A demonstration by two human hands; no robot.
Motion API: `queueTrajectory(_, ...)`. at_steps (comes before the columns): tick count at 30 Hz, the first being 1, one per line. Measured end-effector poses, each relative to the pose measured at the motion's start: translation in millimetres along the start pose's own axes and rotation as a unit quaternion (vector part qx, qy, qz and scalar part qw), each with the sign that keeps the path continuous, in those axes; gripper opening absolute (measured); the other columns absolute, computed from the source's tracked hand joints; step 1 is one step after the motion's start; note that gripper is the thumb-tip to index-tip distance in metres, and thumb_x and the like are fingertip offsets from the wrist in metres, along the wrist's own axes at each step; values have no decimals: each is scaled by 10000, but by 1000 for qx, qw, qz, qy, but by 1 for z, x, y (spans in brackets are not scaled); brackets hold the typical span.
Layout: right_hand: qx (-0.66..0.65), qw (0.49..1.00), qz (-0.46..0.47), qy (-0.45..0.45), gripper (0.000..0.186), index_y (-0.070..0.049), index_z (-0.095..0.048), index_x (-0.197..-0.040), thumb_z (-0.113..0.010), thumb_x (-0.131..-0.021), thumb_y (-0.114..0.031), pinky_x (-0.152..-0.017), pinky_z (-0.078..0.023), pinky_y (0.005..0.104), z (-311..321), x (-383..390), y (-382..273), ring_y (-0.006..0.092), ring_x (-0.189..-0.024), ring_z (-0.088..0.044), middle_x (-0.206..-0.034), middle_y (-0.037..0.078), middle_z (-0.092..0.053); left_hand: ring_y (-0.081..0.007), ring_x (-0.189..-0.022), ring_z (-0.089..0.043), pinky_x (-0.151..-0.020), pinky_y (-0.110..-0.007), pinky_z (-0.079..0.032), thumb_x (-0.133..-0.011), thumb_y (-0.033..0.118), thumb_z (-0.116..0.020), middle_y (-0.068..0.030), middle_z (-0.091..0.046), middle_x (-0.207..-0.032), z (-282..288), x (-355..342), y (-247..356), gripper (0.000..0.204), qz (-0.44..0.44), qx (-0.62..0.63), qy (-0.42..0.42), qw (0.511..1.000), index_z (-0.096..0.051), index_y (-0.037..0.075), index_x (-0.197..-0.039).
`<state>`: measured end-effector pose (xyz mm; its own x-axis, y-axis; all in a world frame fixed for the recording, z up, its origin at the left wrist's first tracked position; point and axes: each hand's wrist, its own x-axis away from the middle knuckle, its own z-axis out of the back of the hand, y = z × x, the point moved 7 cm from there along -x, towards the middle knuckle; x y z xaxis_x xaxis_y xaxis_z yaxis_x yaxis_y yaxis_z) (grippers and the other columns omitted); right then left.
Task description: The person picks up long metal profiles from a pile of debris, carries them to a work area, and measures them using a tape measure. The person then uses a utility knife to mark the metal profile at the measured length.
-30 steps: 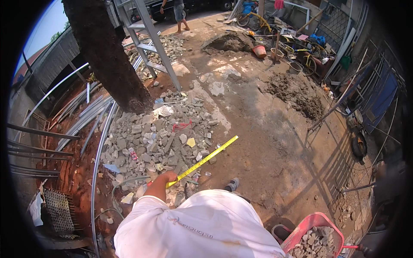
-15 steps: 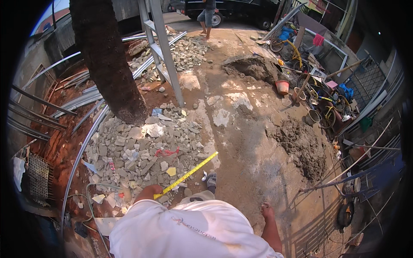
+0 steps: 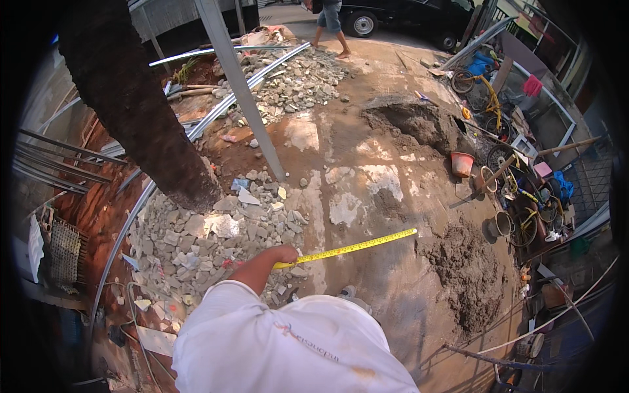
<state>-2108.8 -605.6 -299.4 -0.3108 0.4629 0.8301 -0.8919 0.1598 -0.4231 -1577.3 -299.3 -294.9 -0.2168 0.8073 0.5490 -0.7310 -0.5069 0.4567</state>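
Closed around the near end of a yellow tape measure (image 3: pixel 354 248) is my left hand (image 3: pixel 284 254), its arm stretched forward over the edge of the rubble. The blade stands out to the right, nearly straight, over the wet ground, and its tip is close to a heap of wet grey mortar (image 3: pixel 462 272). Any case inside the fist is hidden. Broken concrete rubble (image 3: pixel 177 236) lies beside and below that forearm. My right hand is outside the picture. Part of a shoe (image 3: pixel 348 291) shows past my white shirt.
At left rise a thick dark trunk (image 3: pixel 131 98) and a metal ladder leg (image 3: pixel 242 92). Long metal profiles (image 3: pixel 262 73) cross the rubble. An orange bucket (image 3: pixel 462 164), a mortar mound (image 3: pixel 413 124) and bicycles (image 3: pixel 488 98) are at right. A person (image 3: pixel 332 26) walks near a black vehicle (image 3: pixel 406 16).
My left hand and the tape have swung forward and right, and the blade lies flatter across the view. My right hand has left the picture. The background person has stepped along.
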Motion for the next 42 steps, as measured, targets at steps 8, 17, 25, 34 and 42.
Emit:
queueTrajectory(8,28,999,4,-30,357,-44,-525,-1206,-599,-857,-68,-475,-440,296,98,-131,-154,163,-566,-530,-747,83,-567,-341,-846,-662,-752,-448,-507,-757,294,-615,-174,-693,-902,24,-39,-57,273,138,53,-37,988,-738,94,-897)
queueTrajectory(17,-94,987,128,22,307,-48,-502,-1209,-559,-909,-85,-431,-372,251,226,-267,-492,117,-509,-464,-696,30,-514,-332,-913,-652,-792,-432,-511,-773,300,-591,-168,-686,-940,84,-28,-106,306,204,161,-20,965,-721,104,-968)
queueTrajectory(25,6,994,110,-13,333,-56,-575,-1182,-612,-851,-80,-447,-410,281,116,-370,-649,144,-568,-546,-756,76,-596,-346,-896,-641,-793,-432,-500,-779,302,-586,-165,-673,-936,179,-114,-255,291,230,174,46,956,-713,71,-903)
queueTrajectory(34,110,984,95,-106,333,-66,-593,-1184,-624,-854,-99,-588,-488,308,-17,-383,-826,163,-719,-599,-865,88,-640,-377,-800,-659,-736,-469,-516,-768,220,-571,-218,-675,-866,387,-162,-409,261,208,87,89,970,-711,16,-850)
queueTrajectory(42,167,976,107,-88,342,-68,-557,-1228,-606,-895,-126,-527,-468,329,-65,-500,-995,187,-624,-575,-809,106,-606,-360,-822,-654,-745,-469,-512,-777,210,-560,-175,-673,-841,587,-227,-556,202,250,80,159,952,-715,87,-818)
